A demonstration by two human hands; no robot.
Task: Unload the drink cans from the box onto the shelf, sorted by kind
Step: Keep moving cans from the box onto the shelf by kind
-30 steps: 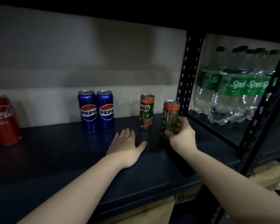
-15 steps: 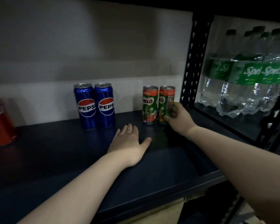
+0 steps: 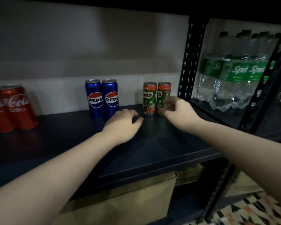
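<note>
Two green and orange Milo cans stand side by side at the back of the dark shelf (image 3: 152, 153): the left one (image 3: 149, 99) and the right one (image 3: 162, 93). My right hand (image 3: 179, 112) is blurred, with loosely spread fingers just in front of the right can's lower side. My left hand (image 3: 122, 125) rests palm down on the shelf, holding nothing. To its left stand two blue Pepsi cans (image 3: 102, 98). Red Coca-Cola cans (image 3: 18, 108) stand at the far left.
A black perforated upright (image 3: 190, 62) bounds the bay on the right. Beyond it stand several Sprite bottles (image 3: 238, 75). A cardboard box (image 3: 136, 200) shows under the shelf's front edge. A patterned floor is at the bottom right.
My right hand carried the second Milo can back and set it beside the first, then loosened from it. My left hand stayed on the shelf. More Coca-Cola cans came into view.
</note>
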